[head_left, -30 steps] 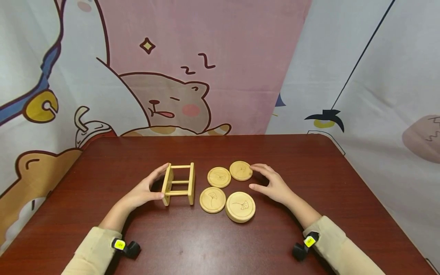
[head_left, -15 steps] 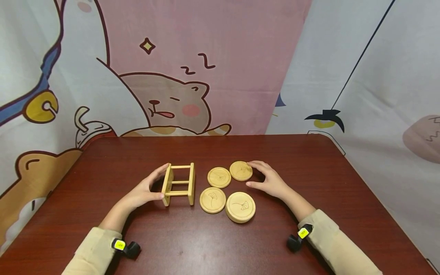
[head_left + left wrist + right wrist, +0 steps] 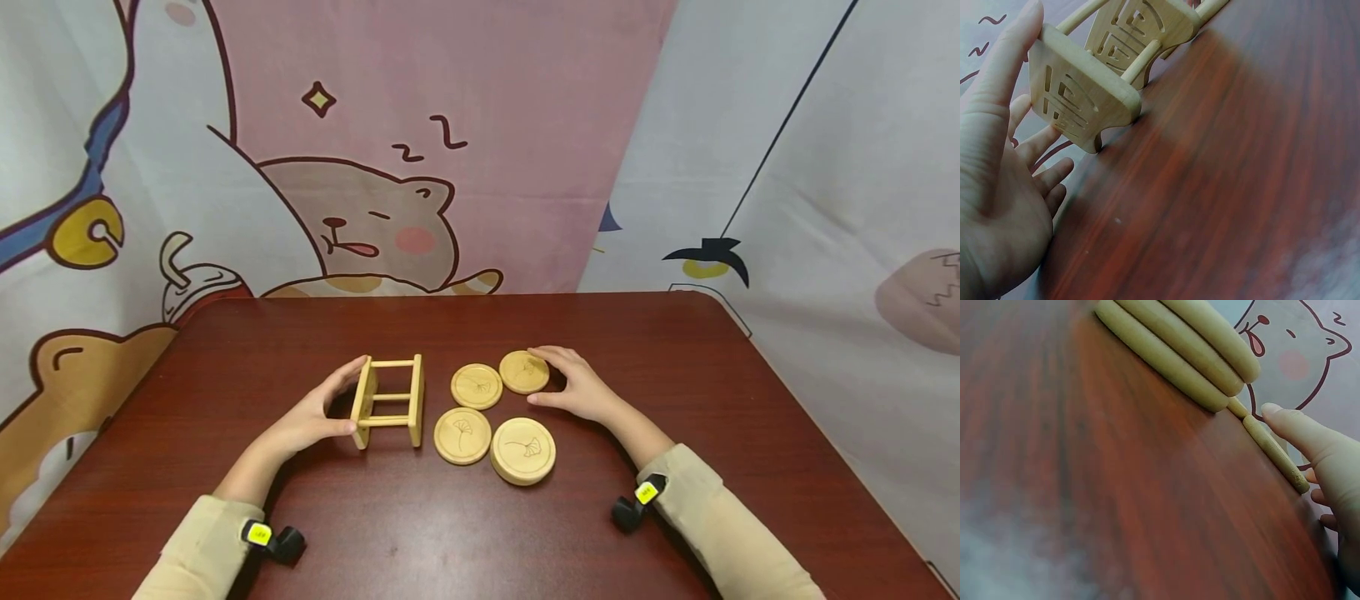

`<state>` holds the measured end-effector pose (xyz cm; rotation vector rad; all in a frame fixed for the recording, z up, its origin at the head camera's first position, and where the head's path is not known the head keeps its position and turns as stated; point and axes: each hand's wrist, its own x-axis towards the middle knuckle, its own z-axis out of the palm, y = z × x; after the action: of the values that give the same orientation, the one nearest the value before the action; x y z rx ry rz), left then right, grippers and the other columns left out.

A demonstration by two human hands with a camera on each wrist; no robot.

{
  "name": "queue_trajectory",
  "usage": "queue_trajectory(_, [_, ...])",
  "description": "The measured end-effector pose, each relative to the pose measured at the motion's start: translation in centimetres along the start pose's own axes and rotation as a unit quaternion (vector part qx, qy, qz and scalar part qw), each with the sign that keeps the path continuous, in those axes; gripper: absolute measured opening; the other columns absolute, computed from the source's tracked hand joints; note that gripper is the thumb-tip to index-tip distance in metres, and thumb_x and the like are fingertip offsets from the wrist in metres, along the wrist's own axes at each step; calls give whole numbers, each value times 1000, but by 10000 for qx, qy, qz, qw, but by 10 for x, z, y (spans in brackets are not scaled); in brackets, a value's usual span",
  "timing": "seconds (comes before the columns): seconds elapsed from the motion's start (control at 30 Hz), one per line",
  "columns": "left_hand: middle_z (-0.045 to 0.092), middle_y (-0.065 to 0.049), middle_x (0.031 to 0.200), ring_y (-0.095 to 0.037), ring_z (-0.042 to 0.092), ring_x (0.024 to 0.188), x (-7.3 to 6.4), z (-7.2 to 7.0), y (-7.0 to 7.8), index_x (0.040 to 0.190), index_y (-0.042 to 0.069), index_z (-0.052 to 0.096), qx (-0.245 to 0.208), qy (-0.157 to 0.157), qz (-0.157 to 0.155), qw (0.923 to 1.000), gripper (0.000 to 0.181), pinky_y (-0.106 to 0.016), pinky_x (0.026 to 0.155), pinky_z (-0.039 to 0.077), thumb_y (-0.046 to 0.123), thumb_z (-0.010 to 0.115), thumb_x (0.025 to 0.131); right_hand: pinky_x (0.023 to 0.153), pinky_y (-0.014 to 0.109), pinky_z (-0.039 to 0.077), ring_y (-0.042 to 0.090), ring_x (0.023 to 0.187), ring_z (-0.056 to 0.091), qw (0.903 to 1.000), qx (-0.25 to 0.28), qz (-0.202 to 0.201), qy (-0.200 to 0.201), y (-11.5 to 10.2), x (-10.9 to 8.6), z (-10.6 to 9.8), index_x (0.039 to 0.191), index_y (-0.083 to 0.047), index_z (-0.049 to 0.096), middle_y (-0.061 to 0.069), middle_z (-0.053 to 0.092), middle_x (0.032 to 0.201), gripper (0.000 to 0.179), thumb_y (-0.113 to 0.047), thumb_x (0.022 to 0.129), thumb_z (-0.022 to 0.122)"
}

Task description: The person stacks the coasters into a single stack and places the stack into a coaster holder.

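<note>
Glossy reddish-brown table [image 3: 420,542] with wood-grain top and rounded far corners, pale glare on its near half. Behind it hangs a creased pink-and-white printed cloth [image 3: 517,108] bearing a grey-brown bear [image 3: 382,208] with dark outline and closed eye, a small yellow four-pointed star [image 3: 319,99] above. Far left, a round yellow bell [image 3: 75,237] beside a blue band [image 3: 92,179]; right, a black curved shape [image 3: 722,249] over a yellow patch [image 3: 703,269].

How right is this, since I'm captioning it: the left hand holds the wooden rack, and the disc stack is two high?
Not two: the disc stack is three high, as the right wrist view shows. The left hand does hold the wooden rack.
</note>
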<state>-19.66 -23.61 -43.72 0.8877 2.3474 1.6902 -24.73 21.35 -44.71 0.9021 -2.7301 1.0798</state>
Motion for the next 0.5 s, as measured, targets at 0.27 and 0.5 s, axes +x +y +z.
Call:
queue_trajectory(0.27, [31,-14,151,-37,29,133,0,0,0,153,15,23,-1,0,-14,10000,95,-63,102,15,21,79,77,103,56,20,29,129,34,9995,-271,-1,-178,2,8,1,143,-11,45,9,43,143,83,-45,75,79])
queue_trajectory(0.5, [31,-14,151,-37,28,134,0,0,0,153,11,22,-26,-12,-32,10000,95,-63,102,15,20,79,77,100,55,21,28,128,34,9985,-474,26,-278,4,13,3,144,-13,45,8,43,143,85,-51,74,78])
